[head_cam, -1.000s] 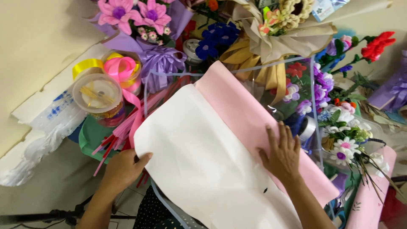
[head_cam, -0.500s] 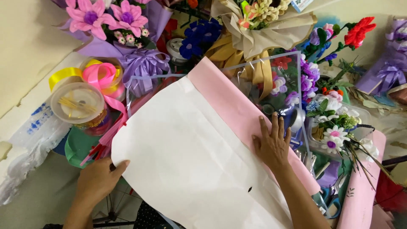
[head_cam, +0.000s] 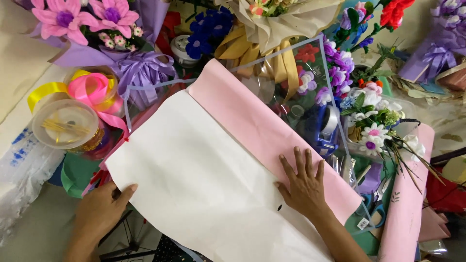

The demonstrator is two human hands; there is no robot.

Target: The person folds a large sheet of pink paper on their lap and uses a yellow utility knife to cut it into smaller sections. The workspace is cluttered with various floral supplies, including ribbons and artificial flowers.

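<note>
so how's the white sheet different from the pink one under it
The white sheet lies on top and shows a far larger area; the pink sheet shows only as a band along its upper right edge. The left hand grips the white sheet's lower left edge, while the right hand presses flat across both. Both lie flat and unprinted.

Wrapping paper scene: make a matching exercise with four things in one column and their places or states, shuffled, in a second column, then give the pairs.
Things:
1. left hand
2. right hand
3. tape dispenser
4. pink ribbon

Places or states:
A. under the clear sheet, right of the pink paper
B. flat, fingers spread, where white paper meets pink
C. beside the round lidded tub, far left
D. at the white paper's lower left edge

Pairs: 1-D, 2-B, 3-A, 4-C
</note>
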